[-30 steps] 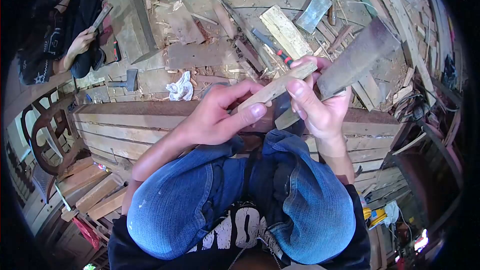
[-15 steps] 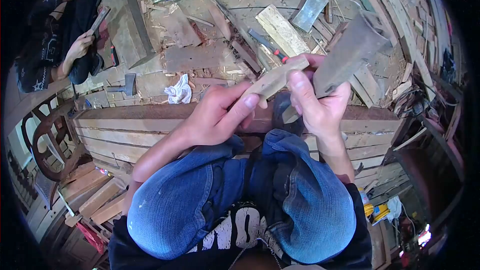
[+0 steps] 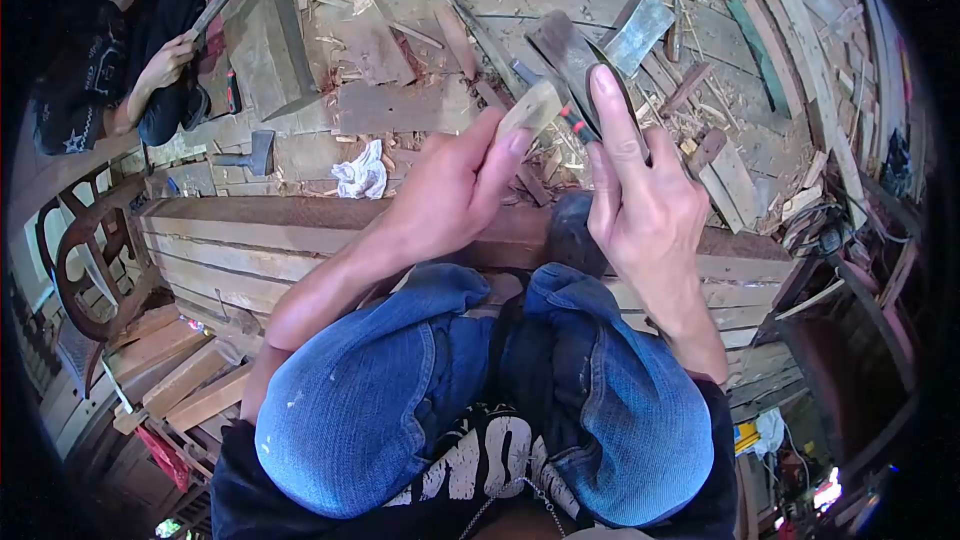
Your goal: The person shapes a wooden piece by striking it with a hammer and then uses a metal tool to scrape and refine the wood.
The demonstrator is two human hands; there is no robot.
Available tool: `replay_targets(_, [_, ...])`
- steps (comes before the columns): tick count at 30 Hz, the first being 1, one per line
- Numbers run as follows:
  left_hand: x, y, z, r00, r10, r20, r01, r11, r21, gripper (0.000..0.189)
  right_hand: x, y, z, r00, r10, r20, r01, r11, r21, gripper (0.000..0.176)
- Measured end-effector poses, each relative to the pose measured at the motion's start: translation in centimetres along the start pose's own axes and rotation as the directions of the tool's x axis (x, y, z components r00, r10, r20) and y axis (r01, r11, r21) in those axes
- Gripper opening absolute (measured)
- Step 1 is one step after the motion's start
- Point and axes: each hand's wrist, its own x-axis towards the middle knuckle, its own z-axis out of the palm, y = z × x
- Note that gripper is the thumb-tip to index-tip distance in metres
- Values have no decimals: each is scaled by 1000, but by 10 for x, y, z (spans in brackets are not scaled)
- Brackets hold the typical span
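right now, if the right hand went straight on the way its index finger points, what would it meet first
Probably the grey metal wedge on the planks, just past the right hand and its dark blade. Depth is unclear; it may pass above.

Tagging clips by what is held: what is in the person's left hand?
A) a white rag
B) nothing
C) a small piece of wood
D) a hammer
C: the left hand grips a small piece of wood; the right hand holds a metal blade, and the white rag lies apart on the boards.
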Motion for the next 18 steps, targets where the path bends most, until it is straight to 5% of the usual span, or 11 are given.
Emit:
replay_targets(7, [7, -12, 8, 999, -28, -19, 30, 997, 69, 31, 5, 4, -4, 980, 137, 147, -107, 975, -195, 66])
replay_targets(9, [9, -20, 11, 996, 39, -80, -39, 999, 2, 32, -6, -2, 4, 974, -58, 218, 85, 990, -115, 65])
replay_targets(13, [18, -35, 13, 999, -21, 38, 20, 1000, 23, 33, 7, 14, 9, 977, 110, 181, -79, 982, -170, 66])
replay_targets(17, [20, -75, 30, 959, -104, 265, 175, 950, -259, 32, -22, 14, 36, 936, 92, 339, -42, 987, -153, 63])
replay_targets(18, [20, -97, 42, 973, -43, 227, 94, 972, -216, 31, -28, 22, 47, 921, 102, 375, -55, 989, -134, 63])
